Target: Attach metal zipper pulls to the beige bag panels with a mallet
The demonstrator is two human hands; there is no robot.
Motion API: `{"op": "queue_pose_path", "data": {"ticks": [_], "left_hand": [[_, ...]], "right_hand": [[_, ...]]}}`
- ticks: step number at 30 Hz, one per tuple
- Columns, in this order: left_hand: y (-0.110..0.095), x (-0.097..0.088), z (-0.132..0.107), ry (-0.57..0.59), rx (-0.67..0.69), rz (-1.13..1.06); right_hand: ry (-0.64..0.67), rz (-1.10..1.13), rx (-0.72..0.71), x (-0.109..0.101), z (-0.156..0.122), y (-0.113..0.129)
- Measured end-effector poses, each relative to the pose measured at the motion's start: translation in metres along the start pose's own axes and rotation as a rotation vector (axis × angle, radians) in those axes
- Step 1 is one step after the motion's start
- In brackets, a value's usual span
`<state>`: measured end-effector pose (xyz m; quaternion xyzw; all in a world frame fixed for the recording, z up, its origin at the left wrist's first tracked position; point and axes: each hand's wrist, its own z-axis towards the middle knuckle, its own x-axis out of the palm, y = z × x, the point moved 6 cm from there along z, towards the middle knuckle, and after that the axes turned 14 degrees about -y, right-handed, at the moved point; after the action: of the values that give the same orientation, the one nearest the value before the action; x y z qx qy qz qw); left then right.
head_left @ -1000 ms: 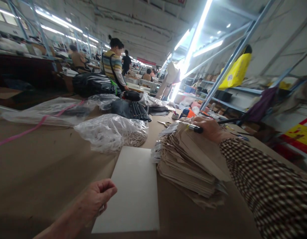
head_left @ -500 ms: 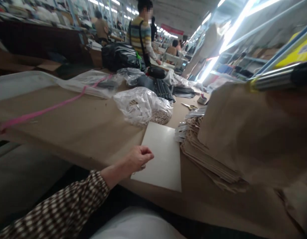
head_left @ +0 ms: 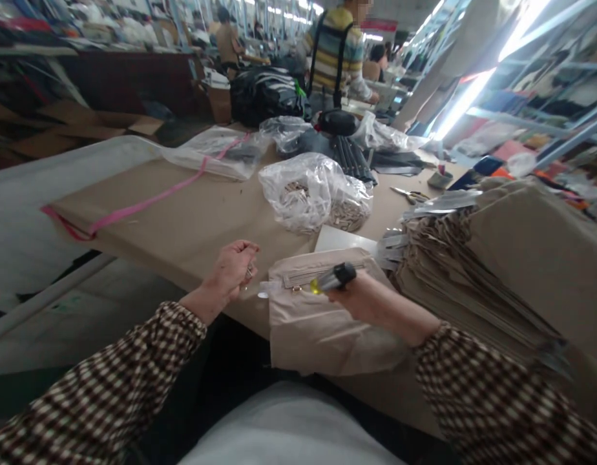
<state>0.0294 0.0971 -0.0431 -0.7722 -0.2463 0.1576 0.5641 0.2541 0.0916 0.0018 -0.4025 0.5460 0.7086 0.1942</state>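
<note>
Looking straight at a beige fabric panel now, lying flat on the near side of the desk, hiding all but the far strip of a white board and apparently drooping a little past the near edge! Showing a zip across the upper part, a small metal ring just below it, a white tag at the left side.

Gripping a black-ended, yellow-tipped metal tool in the right hand, right above the panel, giving no clear sign of contact. Curling the left hand closed just off the panel's left edge, too blurred for telling about anything pinched inside.

Lying to the right, a thick stack of beige fabric pieces; beyond the board, a clear plastic bag.

Looking light, soft and limp, this panel; probably gripping well, creasing easily, feeling stiffer along the zip. Best taking hold by two corners of the zip end, clear of the ring, and supporting the sagging near edge.
</note>
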Motion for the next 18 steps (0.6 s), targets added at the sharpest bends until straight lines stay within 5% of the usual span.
{"op": "queue_pose_path", "data": {"ticks": [3, 6, 11, 14, 18], "left_hand": [[-0.015, 0.020, -0.022, 0.126, -0.033, -0.084], [-0.017, 0.059, -0.051, 0.293, -0.139, -0.142], [-0.015, 0.107, -0.082, 0.415, -0.182, -0.197], [-0.014, 0.121, -0.092, 0.512, -0.152, -0.262], [0.000, 0.122, -0.092, 0.557, -0.193, -0.208]], "right_hand": [[-0.045, 0.098, 0.172, -0.029, 0.007, -0.014], [-0.030, 0.312, 0.293, -0.035, 0.009, -0.011], [-0.055, 0.535, 0.224, -0.023, 0.015, 0.013], [-0.047, 0.594, 0.240, -0.019, 0.020, 0.009], [-0.143, 0.371, 0.174, -0.036, 0.026, -0.010]]}}
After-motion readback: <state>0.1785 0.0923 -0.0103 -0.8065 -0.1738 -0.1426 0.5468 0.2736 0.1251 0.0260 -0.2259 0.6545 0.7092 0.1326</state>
